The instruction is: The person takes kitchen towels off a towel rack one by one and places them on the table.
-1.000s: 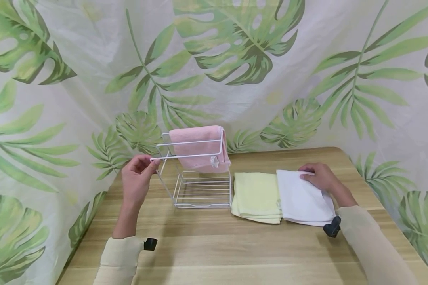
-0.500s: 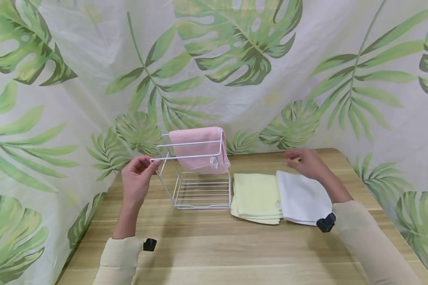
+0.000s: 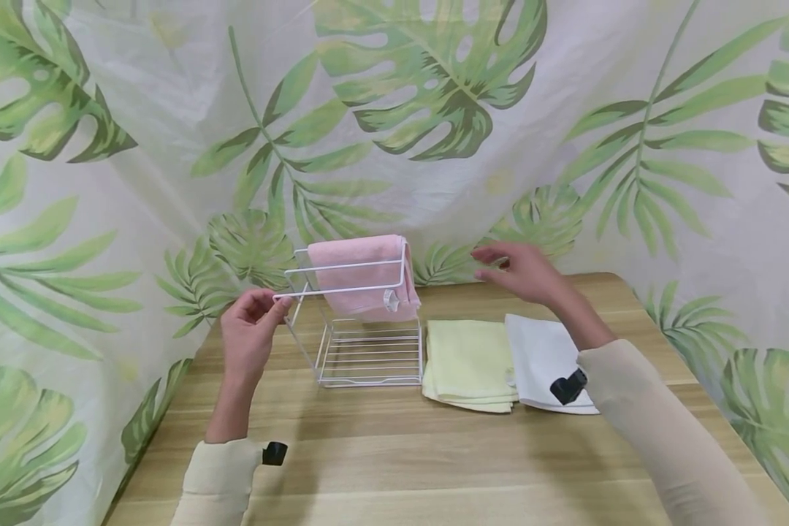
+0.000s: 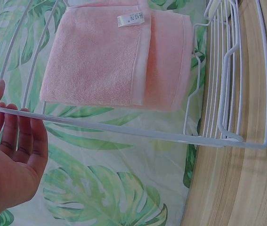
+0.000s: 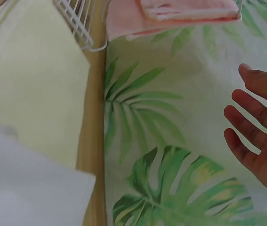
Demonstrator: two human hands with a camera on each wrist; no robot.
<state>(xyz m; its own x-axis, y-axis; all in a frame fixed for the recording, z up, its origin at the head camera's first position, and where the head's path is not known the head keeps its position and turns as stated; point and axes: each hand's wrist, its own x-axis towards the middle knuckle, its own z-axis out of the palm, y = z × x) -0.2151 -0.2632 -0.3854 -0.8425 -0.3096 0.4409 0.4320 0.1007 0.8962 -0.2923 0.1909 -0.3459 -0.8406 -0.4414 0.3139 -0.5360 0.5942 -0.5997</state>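
My left hand (image 3: 248,332) pinches the front left corner of the top bar of a white wire rack (image 3: 371,382); in the left wrist view the thumb and fingertips close round that bar. Over the rack's rear upper bars hangs a folded pink towel (image 3: 361,281) with a small white label. My right hand (image 3: 522,272) is in the air above the back of the table, holding nothing, its fingers loosely bent and apart. Below it lie a folded yellow towel (image 3: 470,361), beside the rack, and a folded white towel (image 3: 540,358), partly covered by the right forearm in the head view.
The wooden table (image 3: 421,467) carries the rack and both folded towels. A leaf-printed cloth (image 3: 434,197) hangs right behind its back edge and down both sides. The rack's lower wire shelf stands on the table top.
My right hand has let go of the white towel, risen and moved left toward the rack. The left hand keeps its hold on the rack, and the towels lie as before.
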